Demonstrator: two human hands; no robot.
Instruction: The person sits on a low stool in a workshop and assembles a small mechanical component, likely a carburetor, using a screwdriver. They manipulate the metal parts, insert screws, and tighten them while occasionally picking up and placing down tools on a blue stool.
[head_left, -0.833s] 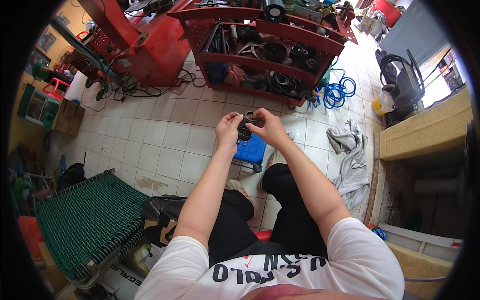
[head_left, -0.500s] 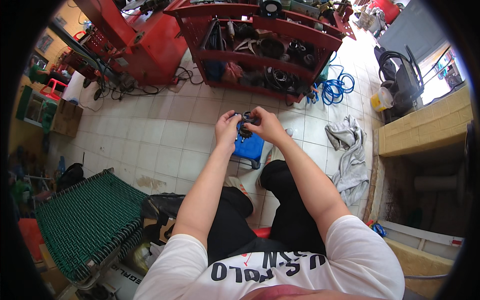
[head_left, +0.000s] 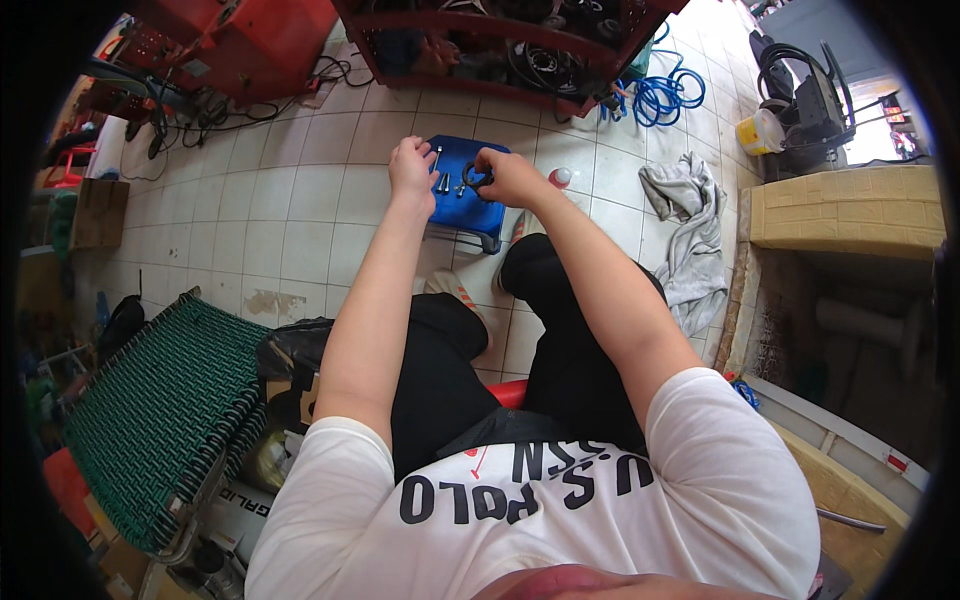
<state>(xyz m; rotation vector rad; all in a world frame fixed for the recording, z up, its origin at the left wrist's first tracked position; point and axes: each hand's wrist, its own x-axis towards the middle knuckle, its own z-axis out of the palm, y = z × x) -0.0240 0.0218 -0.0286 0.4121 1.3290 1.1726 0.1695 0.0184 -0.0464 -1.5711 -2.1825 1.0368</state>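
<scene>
My right hand [head_left: 513,182] grips a dark metal ring [head_left: 470,177] between thumb and fingers, just above the right side of a blue plastic stool [head_left: 462,213]. Over the stool's left edge is my left hand [head_left: 410,175], its fingers loosely bent and the thumb apart from them. Nothing shows between them, though the palm is turned from view. Several small bolts [head_left: 444,184] lie on the stool top between my hands. A bottle with a pinkish-red cap [head_left: 561,177] stands just right of the stool.
A red tool cart [head_left: 480,95] stands beyond the stool, with a coiled blue hose [head_left: 668,95] at its right. Grey cloth [head_left: 690,230] lies on the tiled floor to the right. A green woven seat [head_left: 165,415] is at the left, near my left arm.
My hands have moved apart, the left one going left. The ring stays in my right hand. The dark toothed part below it is out of sight. The view has tilted downward.
</scene>
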